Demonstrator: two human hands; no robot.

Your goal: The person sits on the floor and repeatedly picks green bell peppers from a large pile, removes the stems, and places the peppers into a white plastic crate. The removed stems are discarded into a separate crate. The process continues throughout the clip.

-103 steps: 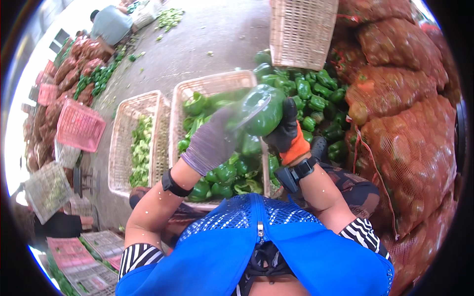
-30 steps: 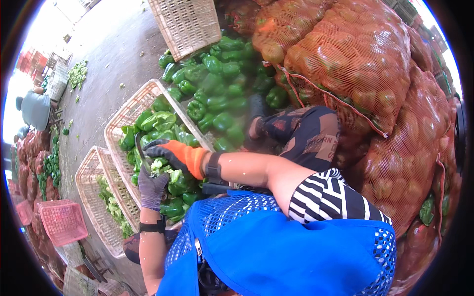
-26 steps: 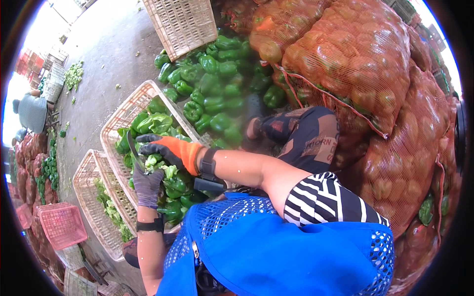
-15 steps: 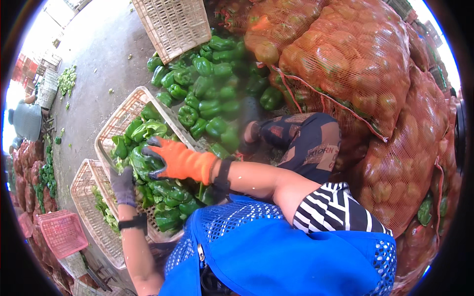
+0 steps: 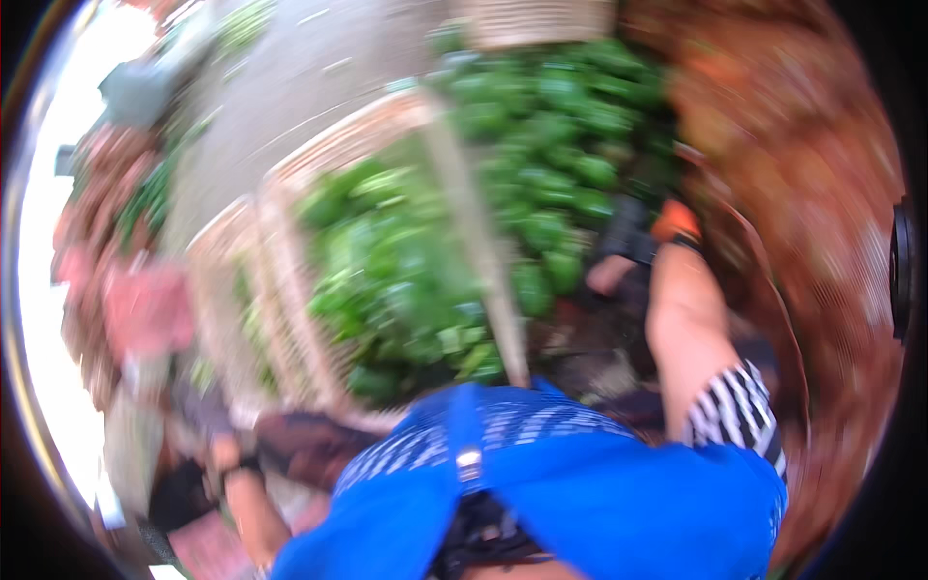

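The whole view is smeared by motion. My right hand (image 5: 677,222), in an orange glove, is out to the right beside my foot (image 5: 619,256), next to the mesh sacks (image 5: 822,222). Its fingers are blurred, so what it may hold cannot be made out. Low at the left, my left hand (image 5: 203,411) in a greyish-purple glove lies beyond the side of the crates, its fingers also smeared. Between my arms stands a pale plastic crate (image 5: 480,232) filled with green bell peppers (image 5: 387,251). More green bell peppers (image 5: 556,126) lie heaped on the ground behind it.
A second pale crate (image 5: 217,280) with some greens adjoins the full one on its left. Another pale crate (image 5: 541,21) sits at the far edge of the heap. A pink crate (image 5: 147,307) and reddish sacks (image 5: 116,179) are at the left.
Both hands have left the peppers in the crate: the right moved far right, the left down and leftward. My view has swung, so crates and heap appear farther right.
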